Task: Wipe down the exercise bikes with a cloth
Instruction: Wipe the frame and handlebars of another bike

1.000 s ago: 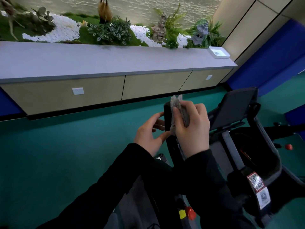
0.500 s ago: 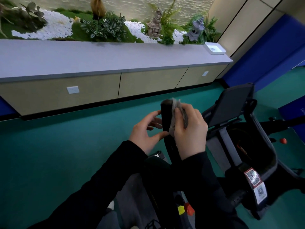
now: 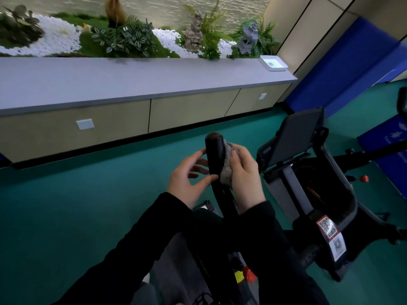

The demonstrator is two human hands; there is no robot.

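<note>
Wiping one handlebar grip of the exercise bike (image 3: 330,208), cloth side on

The right hand (image 3: 245,179) has its fingers clenched round the grey cloth (image 3: 228,170), pressing the bunched wad against the right flank of the black handlebar grip (image 3: 214,155), likely so that one stroke covers its length; the left hand (image 3: 187,179) is released, its fingers loosely spread, thumb tip and forefinger just touching the grip's left flank, apparently to brace it against the push; the grip's long axis runs up and away from the person, its rounded end cap pointing toward the bench (image 3: 132,80), and the cloth lies lengthwise along it; the tilted console holder (image 3: 295,137) stands just to the right, above the teal floor (image 3: 88,205)
</note>
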